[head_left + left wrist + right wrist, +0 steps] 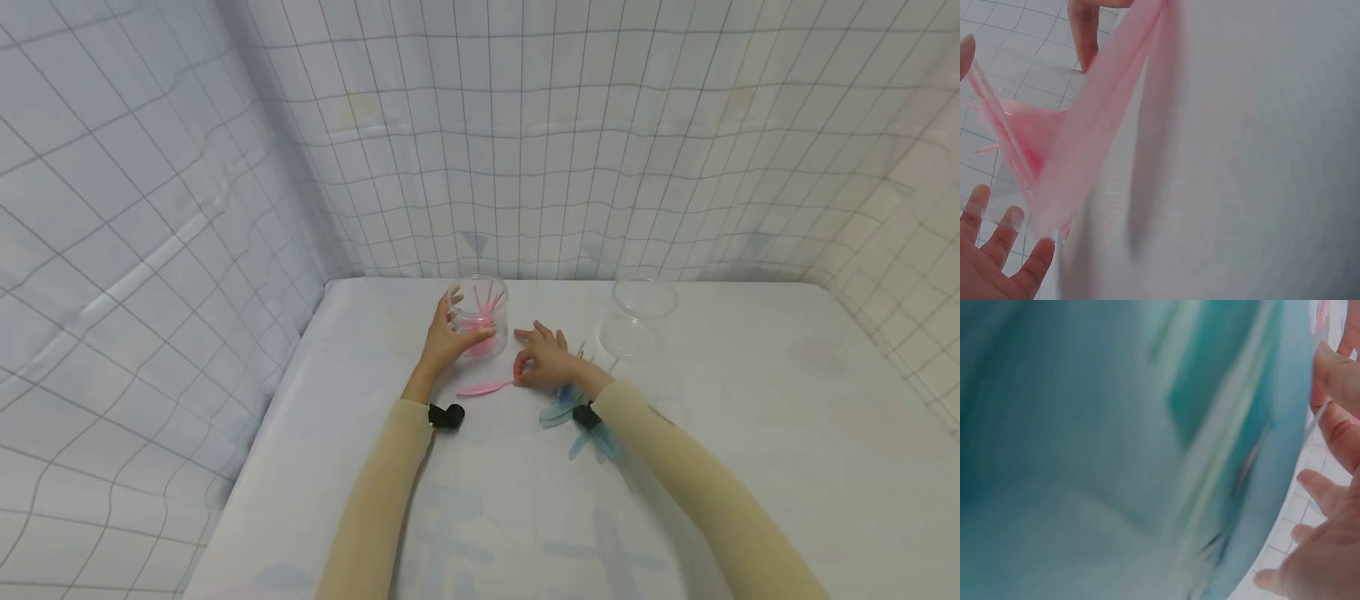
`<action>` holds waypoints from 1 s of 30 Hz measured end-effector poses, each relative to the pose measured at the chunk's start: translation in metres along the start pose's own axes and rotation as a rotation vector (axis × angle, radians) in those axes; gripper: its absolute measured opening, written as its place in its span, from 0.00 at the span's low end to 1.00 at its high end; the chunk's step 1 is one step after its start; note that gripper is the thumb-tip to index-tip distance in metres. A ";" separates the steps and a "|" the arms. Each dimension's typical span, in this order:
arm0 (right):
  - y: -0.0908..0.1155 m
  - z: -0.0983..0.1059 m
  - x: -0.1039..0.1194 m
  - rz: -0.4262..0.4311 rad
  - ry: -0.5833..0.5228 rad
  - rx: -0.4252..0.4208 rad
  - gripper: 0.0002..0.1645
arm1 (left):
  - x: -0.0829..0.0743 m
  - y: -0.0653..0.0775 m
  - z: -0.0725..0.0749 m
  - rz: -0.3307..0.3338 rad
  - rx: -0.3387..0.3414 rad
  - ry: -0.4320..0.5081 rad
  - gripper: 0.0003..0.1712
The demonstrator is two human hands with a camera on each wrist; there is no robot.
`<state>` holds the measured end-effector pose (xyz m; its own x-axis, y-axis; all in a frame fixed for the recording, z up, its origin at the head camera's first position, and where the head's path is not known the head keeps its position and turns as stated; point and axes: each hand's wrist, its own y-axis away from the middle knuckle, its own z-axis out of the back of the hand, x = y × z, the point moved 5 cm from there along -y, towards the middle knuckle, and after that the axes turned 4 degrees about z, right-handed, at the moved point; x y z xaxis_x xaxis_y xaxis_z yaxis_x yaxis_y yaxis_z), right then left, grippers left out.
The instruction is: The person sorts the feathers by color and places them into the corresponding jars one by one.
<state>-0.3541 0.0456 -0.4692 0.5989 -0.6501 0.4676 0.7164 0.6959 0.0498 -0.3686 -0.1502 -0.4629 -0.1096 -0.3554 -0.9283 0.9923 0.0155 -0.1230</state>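
The right hand [546, 360] pinches the probably light, crushable pink feather [483, 389] by its likely stiffer quill [509, 382], the widely spread left hand [447, 340] gripping a clear jar [503, 322].

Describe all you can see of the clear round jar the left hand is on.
The clear, round jar is smooth and see-through, with an open circular rim; whether glass or plastic, I can't tell. It stands upright toward the far side of the white table, holding pink feather-like pieces, several thin stems pointing up. The left hand grips it from the left, thumb across its near wall.
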 end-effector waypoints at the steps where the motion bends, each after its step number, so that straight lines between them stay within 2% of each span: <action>1: 0.002 -0.001 0.001 0.014 0.011 0.007 0.07 | 0.000 0.000 0.000 0.001 0.001 -0.002 0.61; 6: 0.013 -0.002 0.009 0.063 0.069 0.049 0.08 | 0.000 0.002 -0.002 -0.007 0.007 0.014 0.60; 10: 0.025 0.010 0.014 0.099 0.107 0.063 0.06 | -0.001 0.004 -0.002 -0.010 0.014 0.023 0.59; 14: 0.037 0.040 0.020 0.145 0.084 0.058 0.06 | -0.002 0.003 0.000 -0.018 0.013 0.016 0.59; 18: 0.038 0.082 0.027 0.180 0.014 -0.012 0.08 | -0.005 0.000 0.004 -0.043 0.005 0.007 0.58; 20: 0.034 0.101 0.028 0.160 -0.004 -0.040 0.08 | -0.005 -0.001 0.005 -0.042 0.011 0.008 0.58; 24: 0.019 0.128 0.028 0.075 0.050 -0.042 0.11 | -0.004 0.001 0.003 -0.018 0.021 0.008 0.58; 25: 0.014 0.133 0.029 0.051 0.063 -0.038 0.12 | -0.009 0.004 0.003 -0.013 0.027 0.010 0.58; 30: -0.007 0.149 0.040 -0.056 0.125 0.033 0.12 | -0.007 0.007 0.000 -0.006 0.020 0.005 0.58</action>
<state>-0.3887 0.0598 -0.3190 0.6000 -0.7195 0.3497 0.7387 0.6661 0.1030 -0.3613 -0.1478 -0.4570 -0.1152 -0.3510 -0.9293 0.9926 -0.0049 -0.1213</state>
